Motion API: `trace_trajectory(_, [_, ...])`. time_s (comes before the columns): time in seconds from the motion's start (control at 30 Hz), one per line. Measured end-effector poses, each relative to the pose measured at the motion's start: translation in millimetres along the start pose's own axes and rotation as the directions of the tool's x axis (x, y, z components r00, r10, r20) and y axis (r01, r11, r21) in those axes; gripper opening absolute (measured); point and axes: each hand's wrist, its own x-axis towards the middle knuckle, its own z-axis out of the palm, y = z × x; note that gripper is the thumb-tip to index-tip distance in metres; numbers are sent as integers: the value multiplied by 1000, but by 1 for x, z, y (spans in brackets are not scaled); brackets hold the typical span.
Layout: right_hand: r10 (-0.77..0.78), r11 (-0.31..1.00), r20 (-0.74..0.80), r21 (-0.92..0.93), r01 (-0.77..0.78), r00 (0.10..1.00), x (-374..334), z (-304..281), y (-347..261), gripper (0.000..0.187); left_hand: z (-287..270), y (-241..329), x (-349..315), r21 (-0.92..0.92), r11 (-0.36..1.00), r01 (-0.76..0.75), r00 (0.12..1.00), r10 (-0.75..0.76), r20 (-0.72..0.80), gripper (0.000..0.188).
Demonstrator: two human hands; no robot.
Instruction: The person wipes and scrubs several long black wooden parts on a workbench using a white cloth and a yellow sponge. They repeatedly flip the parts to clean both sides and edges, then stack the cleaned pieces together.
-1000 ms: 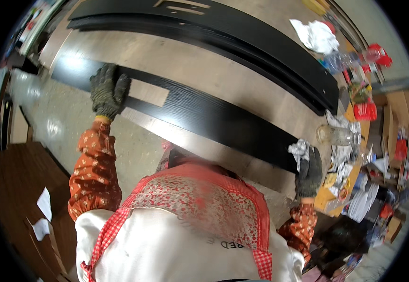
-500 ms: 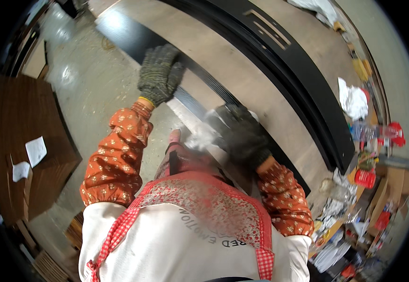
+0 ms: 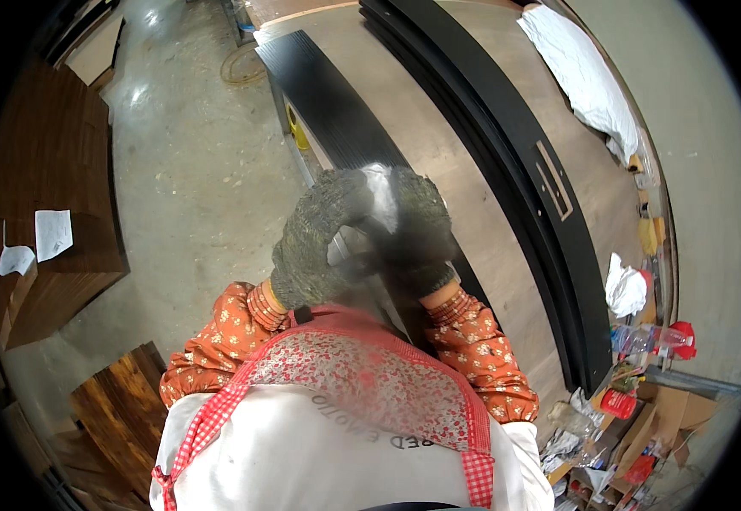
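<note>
Both hands wear dark grey knitted work gloves and meet in front of me, over the near edge of a long black grooved panel. Between them is a crumpled white cloth. My left hand curls in from the left with its fingers closed at the cloth. From the other side my right hand grips the same cloth, slightly smeared by motion. Part of the cloth and the fingertips are hidden within the gloves. The panel lies on a wood-toned worktable and runs away to the upper left.
Curved black panels, one with slots, lie stacked farther right on the table. White cloths, a clear plastic bottle and a red can clutter the right edge. Brown wooden boxes with papers stand on the left floor.
My left hand has lifted off the black panel and come right to meet my right hand at the white cloth. The view has turned, so the panels appear more upright.
</note>
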Motion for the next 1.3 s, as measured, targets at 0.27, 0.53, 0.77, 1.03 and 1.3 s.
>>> trace_trajectory(0.27, [482,805,11,389,-448,876,15,-29,4,56,22,-30,44,375,919,-119,976,178,-125,45])
trace_trajectory(0.53, [258,911,-6,-332,-245,966,-67,-37,37,42,9,-77,51,570,819,71,995,-19,-96,46])
trace_trajectory(0.77, [278,921,-20,-279,-272,960,-62,-37,35,38,-73,-183,97,610,785,108,950,100,-297,37])
trace_trajectory(1.03, [327,894,34,-336,-297,945,-65,-37,41,40,7,-30,51,472,853,221,948,-302,101,53])
trace_trajectory(1.3, [311,907,68,-318,-275,948,-67,-43,34,42,-25,-103,57,332,943,37,996,-7,-89,57])
